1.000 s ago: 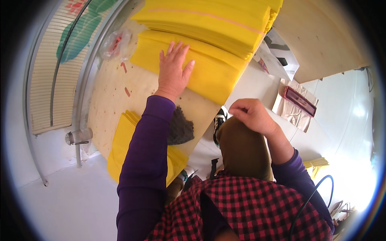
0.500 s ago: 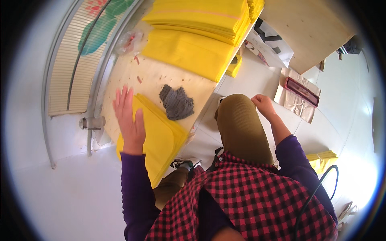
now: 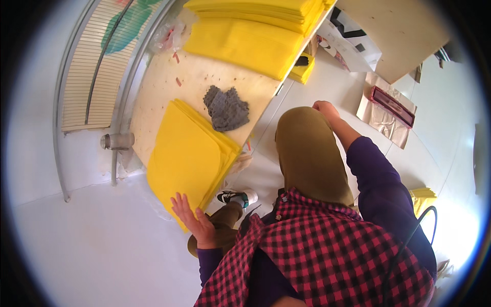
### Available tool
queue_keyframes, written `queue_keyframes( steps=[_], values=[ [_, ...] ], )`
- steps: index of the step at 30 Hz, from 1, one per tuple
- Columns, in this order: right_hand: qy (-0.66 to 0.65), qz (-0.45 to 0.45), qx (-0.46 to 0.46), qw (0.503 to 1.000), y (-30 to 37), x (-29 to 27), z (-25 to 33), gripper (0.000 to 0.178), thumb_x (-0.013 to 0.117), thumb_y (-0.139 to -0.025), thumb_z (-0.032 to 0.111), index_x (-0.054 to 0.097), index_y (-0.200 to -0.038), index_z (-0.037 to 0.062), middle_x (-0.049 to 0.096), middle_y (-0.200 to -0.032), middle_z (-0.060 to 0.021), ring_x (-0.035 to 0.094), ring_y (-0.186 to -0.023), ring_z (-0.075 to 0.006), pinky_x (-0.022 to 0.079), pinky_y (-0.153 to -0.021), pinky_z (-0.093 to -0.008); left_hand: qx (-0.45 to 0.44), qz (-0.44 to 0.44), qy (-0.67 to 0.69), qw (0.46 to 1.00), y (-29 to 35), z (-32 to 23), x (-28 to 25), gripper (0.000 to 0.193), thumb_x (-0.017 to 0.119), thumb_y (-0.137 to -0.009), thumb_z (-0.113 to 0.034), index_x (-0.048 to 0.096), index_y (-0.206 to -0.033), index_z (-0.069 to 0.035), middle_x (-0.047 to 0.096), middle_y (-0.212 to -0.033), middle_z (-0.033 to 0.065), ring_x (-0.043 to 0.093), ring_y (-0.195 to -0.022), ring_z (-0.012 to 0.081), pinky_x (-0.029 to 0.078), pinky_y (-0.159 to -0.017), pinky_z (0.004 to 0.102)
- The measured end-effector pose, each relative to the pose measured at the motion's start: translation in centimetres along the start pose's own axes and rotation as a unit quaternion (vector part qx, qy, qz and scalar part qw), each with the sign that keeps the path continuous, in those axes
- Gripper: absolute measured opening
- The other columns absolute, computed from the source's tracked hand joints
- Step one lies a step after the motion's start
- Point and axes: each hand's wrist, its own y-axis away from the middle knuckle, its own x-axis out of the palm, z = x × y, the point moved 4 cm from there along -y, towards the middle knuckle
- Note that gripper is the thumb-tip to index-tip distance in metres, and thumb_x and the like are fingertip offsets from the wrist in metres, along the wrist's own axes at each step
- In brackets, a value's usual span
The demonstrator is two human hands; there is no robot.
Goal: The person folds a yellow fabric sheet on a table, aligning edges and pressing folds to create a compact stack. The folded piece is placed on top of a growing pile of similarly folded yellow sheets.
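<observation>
As the head view looks down past a checked shirt [image 3: 332, 245], the left hand [image 3: 196, 221] shows near the lower edge, fingers spread wide and nothing in its grasp. It is at the near corner of a yellow stack of cloth [image 3: 186, 153]; whether the fingertips touch the top layer or sit just above it, I cannot tell. That stack lies flat at the near end of a wooden table [image 3: 156, 84], its layers fanned slightly along the right side. The right hand [image 3: 326, 109] is beside the far end of a bent knee [image 3: 309, 143] in brown trousers, fingers curled in; the knee partly hides it, so I cannot tell whether it holds anything.

Just beyond the near stack, on bare wood, lies a crumpled gray cloth [image 3: 226, 108] with zigzag edges. Farther up the table is a folded yellow pile [image 3: 245, 46], with a thicker one [image 3: 261, 13] behind it. Two red scraps and a clear plastic bag [image 3: 169, 36] are toward the left side, and a jar [image 3: 117, 141] is by the table's left edge. Off to the right, on the floor, a long dark red box [image 3: 392, 106] rests on a beige sheet [image 3: 373, 117].
</observation>
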Motion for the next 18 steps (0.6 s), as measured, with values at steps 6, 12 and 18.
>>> queue_keyframes(
  steps=[6,12,18],
  values=[
    [0.136,0.055,-0.003,0.989,-8.1,3.7,3.5,0.034,0.066,-0.082,0.039,0.066,-0.105,0.0139,0.067,-0.111,-0.0084,0.063,-0.105,-0.0264,0.05,-0.087,-0.0414,-0.005,0.124,-0.035,0.992,-4.8,-2.0,6.0,0.059,0.042,-0.098,-0.038,0.037,-0.145,-0.002,0.031,-0.152,0.0214,0.021,-0.143,0.0434,0.009,-0.115,0.0583],
    [0.238,0.048,-0.038,0.969,-17.1,8.1,5.6,0.043,0.069,-0.081,0.04,0.061,-0.115,0.0158,0.064,-0.116,-0.008,0.06,-0.108,-0.0271,0.049,-0.091,-0.0418,-0.018,0.154,-0.057,0.986,-5.4,-1.2,9.7,0.068,0.038,-0.097,-0.049,0.037,-0.142,0.002,0.032,-0.15,0.0258,0.027,-0.141,0.0442,0.014,-0.115,0.0563],
    [0.279,0.031,-0.067,0.957,-24.3,11.0,6.8,0.049,0.071,-0.078,0.038,0.057,-0.119,0.0147,0.06,-0.119,-0.0083,0.057,-0.112,-0.0274,0.046,-0.094,-0.0415,-0.012,0.144,-0.069,0.987,-3.8,-0.3,9.9,0.068,0.034,-0.097,-0.053,0.042,-0.138,0.001,0.037,-0.146,0.0278,0.032,-0.137,0.0481,0.017,-0.112,0.0612]
  ],
)
